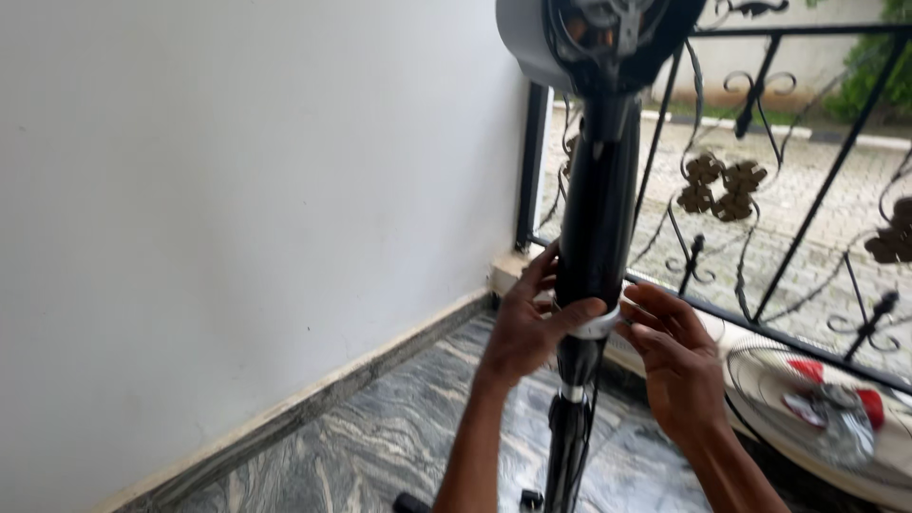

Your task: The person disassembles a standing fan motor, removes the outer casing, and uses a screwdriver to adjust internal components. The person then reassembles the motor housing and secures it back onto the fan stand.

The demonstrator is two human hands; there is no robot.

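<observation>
The left hand wraps around the black fan pole between both hands, while the right hand pinches its white collar

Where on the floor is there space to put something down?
Bare marble floor lies between the white wall and the black fan pole. Right of the pole it's crowded: both hands, the fan grille, the railing.
</observation>
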